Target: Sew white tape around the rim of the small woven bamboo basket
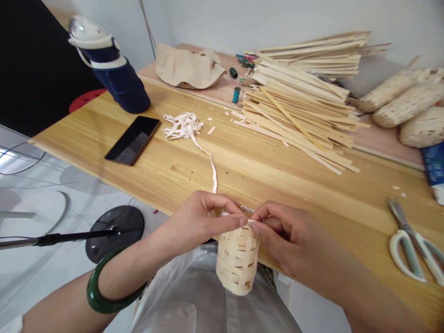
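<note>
A small woven basket [237,261] of pale wood strips hangs at the table's front edge, over my lap. My left hand [211,213] grips its rim, with thumb and fingers closed on the near top edge. At the right of the same rim, my right hand [277,226] is pinched shut; a thin thread or needle seems to be at its fingertips, too fine to make out. A white ribbon [212,166] runs from a loose heap [182,126] on the table to the rim behind my left hand. The basket's far side is hidden.
A black phone [132,140] and a blue bottle [120,83] stand at left. Wood strips [298,111], a teal thread spool [236,95] and a beige cloth bag [189,69] lie at the back. Scissors [411,245] rest at right, below woven pieces [409,104].
</note>
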Demonstrator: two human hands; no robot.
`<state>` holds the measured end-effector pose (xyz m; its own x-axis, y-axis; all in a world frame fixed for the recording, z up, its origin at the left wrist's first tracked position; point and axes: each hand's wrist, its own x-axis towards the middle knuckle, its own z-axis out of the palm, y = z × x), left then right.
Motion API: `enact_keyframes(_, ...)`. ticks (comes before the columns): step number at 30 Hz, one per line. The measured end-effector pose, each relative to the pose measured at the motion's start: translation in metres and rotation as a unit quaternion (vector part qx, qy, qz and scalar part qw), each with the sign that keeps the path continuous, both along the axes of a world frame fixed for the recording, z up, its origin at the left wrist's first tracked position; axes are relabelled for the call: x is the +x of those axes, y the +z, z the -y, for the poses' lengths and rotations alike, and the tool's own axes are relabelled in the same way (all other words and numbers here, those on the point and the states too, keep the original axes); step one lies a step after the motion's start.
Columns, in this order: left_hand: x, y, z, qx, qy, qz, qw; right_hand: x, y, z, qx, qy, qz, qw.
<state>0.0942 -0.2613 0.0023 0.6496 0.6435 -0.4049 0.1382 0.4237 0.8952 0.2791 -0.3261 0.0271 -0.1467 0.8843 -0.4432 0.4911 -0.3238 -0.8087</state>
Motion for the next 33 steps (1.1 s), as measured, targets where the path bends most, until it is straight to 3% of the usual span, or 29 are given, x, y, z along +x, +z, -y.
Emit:
enact_keyframes(7, -0.004, -0.003, 0.006, -0.028, 0.003, 0.031, 0.999, 0.000, 0.000, 0.004, -0.001, 0.008, -0.007, 1.000)
enact_keyframes(14, -0.012, -0.003, 0.016, -0.022, -0.004, 0.006, 1.000, 0.005, -0.007, 0.018, -0.050, -0.003, -0.119, 0.992)
enact_keyframes(16, -0.016, -0.001, 0.018, -0.022, -0.005, -0.012, 1.000, 0.021, -0.010, 0.019, -0.026, -0.055, -0.142, 0.988)
enact_keyframes(20, -0.023, 0.001, 0.021, -0.034, -0.013, -0.011, 0.999, 0.070, -0.011, 0.015, 0.081, -0.232, -0.112, 0.963)
enact_keyframes(23, -0.029, -0.003, 0.026, -0.040, -0.018, -0.005, 0.999, 0.099, -0.009, 0.009, 0.065, -0.337, -0.093, 0.935)
enact_keyframes(30, -0.038, -0.016, 0.036, -0.070, -0.018, 0.042, 0.997, 0.130, -0.019, 0.004, 0.057, -0.458, 0.001, 0.887)
enact_keyframes(33, -0.037, -0.020, 0.040, -0.081, -0.023, 0.052, 0.995, 0.135, -0.025, 0.002, 0.053, -0.475, 0.037, 0.877)
